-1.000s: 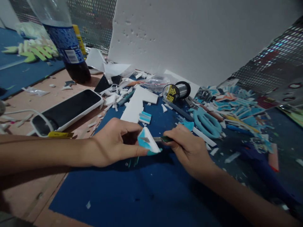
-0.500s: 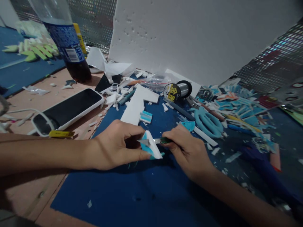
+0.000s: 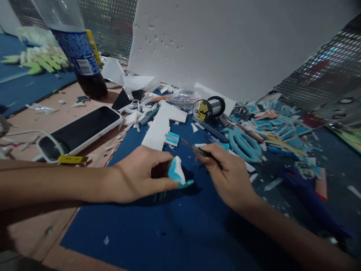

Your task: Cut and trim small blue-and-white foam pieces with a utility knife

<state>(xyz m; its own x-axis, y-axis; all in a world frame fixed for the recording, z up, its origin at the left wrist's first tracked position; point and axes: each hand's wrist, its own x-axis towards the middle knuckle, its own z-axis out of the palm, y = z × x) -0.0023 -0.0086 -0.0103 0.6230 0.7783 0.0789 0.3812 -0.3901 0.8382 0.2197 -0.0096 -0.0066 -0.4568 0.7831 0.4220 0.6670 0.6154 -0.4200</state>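
My left hand [image 3: 143, 175] pinches a small blue-and-white foam piece [image 3: 176, 171] between thumb and fingers, a little above the blue mat [image 3: 135, 233]. Long teal nails show at its fingertips. To the right, my right hand [image 3: 227, 171] is closed around a craft knife [image 3: 194, 147], its thin blade pointing up and left, apart from the foam. Just beyond my hands lie a small blue-and-white block [image 3: 172, 139] and a flat white foam strip [image 3: 158, 128]. Light-blue scissors [image 3: 244, 145] rest beyond my right hand.
A phone [image 3: 81, 130] with a cable and a dark drink bottle [image 3: 79, 56] stand at left. Farther back are a wire spool [image 3: 216, 107], white scraps and a large white foam board [image 3: 214, 45]. Blue offcuts [image 3: 282, 124] and a dark blue tool [image 3: 310, 199] lie at right.
The knife has come away from the foam piece, moving up and right with my right hand. The white sliver along the foam's edge is gone. My left hand keeps its grip.
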